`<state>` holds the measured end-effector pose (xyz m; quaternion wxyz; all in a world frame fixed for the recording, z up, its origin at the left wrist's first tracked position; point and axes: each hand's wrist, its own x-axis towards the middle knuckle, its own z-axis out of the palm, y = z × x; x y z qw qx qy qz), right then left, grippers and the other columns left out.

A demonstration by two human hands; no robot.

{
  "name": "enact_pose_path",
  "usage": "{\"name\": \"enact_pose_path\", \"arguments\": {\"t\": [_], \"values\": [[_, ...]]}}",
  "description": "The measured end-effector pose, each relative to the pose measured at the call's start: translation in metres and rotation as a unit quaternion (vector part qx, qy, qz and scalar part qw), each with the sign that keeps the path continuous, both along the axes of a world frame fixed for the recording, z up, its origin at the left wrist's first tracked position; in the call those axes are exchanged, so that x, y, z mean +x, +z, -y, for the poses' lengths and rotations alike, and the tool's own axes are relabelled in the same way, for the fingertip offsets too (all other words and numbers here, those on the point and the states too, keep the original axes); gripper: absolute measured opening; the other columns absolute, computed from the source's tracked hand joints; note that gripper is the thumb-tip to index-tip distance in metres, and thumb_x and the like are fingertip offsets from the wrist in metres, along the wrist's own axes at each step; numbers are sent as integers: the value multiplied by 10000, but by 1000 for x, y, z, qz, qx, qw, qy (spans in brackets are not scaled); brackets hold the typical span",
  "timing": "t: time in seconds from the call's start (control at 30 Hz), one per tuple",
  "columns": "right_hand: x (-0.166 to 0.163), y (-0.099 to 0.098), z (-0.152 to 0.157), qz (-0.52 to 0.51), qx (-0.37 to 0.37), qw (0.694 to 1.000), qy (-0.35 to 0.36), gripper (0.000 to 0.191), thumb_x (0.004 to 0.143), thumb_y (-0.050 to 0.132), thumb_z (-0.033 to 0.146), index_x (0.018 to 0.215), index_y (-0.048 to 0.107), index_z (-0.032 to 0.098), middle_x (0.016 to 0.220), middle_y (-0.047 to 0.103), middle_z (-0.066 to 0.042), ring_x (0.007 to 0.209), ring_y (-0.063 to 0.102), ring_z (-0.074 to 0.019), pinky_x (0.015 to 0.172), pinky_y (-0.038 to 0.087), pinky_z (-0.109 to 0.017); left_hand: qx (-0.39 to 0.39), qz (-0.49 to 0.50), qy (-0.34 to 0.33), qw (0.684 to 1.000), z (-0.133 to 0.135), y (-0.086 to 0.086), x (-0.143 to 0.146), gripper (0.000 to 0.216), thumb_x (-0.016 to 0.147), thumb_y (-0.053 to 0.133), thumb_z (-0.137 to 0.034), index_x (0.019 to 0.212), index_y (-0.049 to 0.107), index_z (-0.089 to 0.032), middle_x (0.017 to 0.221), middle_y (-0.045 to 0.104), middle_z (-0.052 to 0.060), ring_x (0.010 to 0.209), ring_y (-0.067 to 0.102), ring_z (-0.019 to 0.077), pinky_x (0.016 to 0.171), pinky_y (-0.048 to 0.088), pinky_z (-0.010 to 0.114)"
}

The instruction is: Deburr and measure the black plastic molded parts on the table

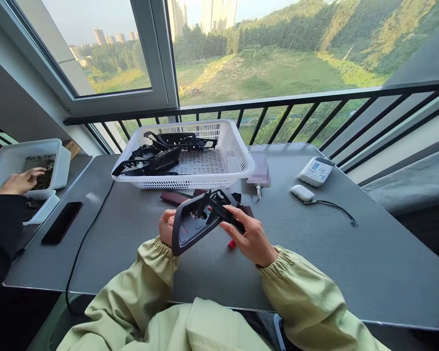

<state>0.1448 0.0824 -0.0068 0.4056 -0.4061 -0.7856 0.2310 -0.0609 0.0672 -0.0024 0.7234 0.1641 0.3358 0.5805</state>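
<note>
Both my hands hold a dark grey plastic frame part (190, 226) above the grey table (314, 253). My left hand (167, 226) grips its left edge from behind, mostly hidden by the part. My right hand (250, 236) pinches a black insert piece (225, 212) at the frame's upper right. Something small and red (232, 243) shows under my right hand. Just beyond stands a white plastic basket (234, 156) holding several similar black parts (157, 156).
A black phone (61, 222) and a black cable (84, 243) lie at the left. A white device (316, 170) and a white mouse-like object (302, 193) sit at the right. Another person's hand (20, 181) reaches into a white bin (58, 163) at far left. A railing and window run behind.
</note>
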Motion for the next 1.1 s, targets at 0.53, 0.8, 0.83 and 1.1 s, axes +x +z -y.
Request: {"name": "enact_pose_path", "arguments": {"t": [0.53, 0.8, 0.83, 1.1], "values": [[2, -10, -4, 94, 123, 988, -10, 406, 975, 447, 344, 1325, 505, 147, 847, 680, -73, 678, 660, -183, 583, 512, -278, -81, 16, -108, 991, -7, 6, 1, 372, 890, 459, -377, 906, 709, -102, 784, 747, 104, 648, 685, 201, 644, 522, 309], [11, -14, -5, 137, 123, 983, -2, 434, 983, 435, 373, 1367, 494, 179, 908, 731, -73, 671, 671, -159, 579, 502, -249, -49, -11, -46, 998, -9, 9, -6, 391, 902, 452, -411, 972, 684, -105, 792, 738, 96, 615, 666, 180, 587, 525, 295], [12, -14, -5, 142, 122, 982, -3, 437, 983, 433, 379, 1366, 499, 178, 892, 731, -72, 661, 667, -155, 580, 503, -244, -49, -16, -46, 998, -9, 9, -7, 391, 905, 447, -407, 976, 681, -101, 800, 738, 98, 619, 667, 182, 592, 528, 299], [11, -17, -1, 179, 155, 972, -8, 437, 990, 406, 394, 1300, 579, 139, 684, 665, -29, 526, 577, -117, 505, 440, -215, -75, -30, -66, 995, -9, 8, -8, 404, 920, 414, -393, 979, 681, -95, 791, 739, 107, 631, 677, 198, 597, 529, 311]]}}
